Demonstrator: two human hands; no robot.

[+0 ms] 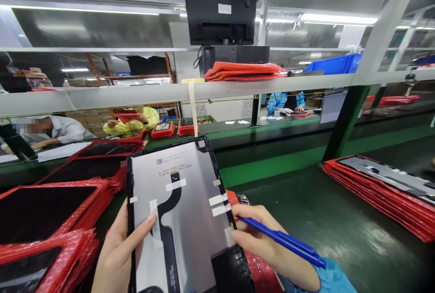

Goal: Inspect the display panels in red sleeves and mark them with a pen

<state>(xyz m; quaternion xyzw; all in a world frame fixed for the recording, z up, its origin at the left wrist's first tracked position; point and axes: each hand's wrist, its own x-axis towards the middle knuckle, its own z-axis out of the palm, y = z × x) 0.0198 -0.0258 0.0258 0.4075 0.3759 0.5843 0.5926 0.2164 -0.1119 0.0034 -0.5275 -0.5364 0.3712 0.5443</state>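
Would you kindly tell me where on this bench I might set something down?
The widest bare patch is the green benchtop between the right hand and the red stack at far right. The left side is crowded with red piles beside the left hand.

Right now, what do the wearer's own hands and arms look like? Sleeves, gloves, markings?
Left hand and right hand are ungloved; no ring shows on the visible fingers. The right forearm is bare up to a light blue sleeve. No left sleeve in view. No markings visible.
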